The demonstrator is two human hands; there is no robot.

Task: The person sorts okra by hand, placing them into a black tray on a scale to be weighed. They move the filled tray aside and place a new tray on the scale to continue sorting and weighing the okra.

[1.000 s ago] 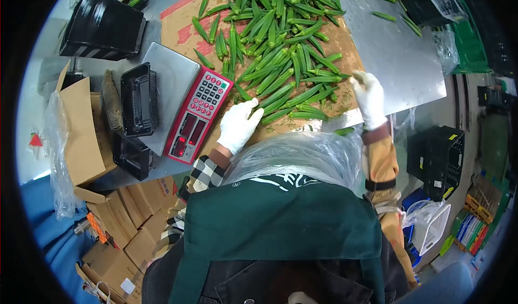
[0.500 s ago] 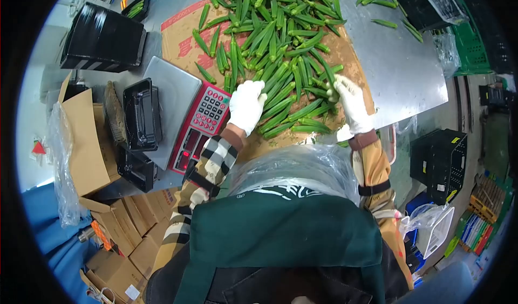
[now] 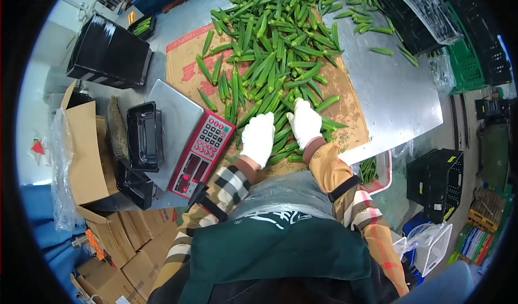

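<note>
Green okra pods [image 3: 264, 69] lie in a large heap on a flattened brown cardboard sheet [image 3: 186, 61]. Both my hands wear white gloves and work at the near end of the heap, close together. My left hand [image 3: 258, 139] has its fingers curled in against the okra, beside the scale. My right hand [image 3: 305, 123] is closed too, knuckles up, with pods at its fingertips. Between the two hands a bunch of pods points away from me. The gloves hide exactly which pods each hand grips.
To the left stands a red-framed weighing scale [image 3: 202, 147] carrying a black plastic tray [image 3: 144, 137]. Beyond it are a black box [image 3: 110, 50] and an open carton [image 3: 86, 153]. The metal table's corner [image 3: 440, 118] juts out at right. A basket [image 3: 386, 172] holds green pods below the table edge.
My right hand has come inward from the right side of the cardboard toward my left hand. My left hand has shifted slightly nearer me and right. The basket below the table now shows.
</note>
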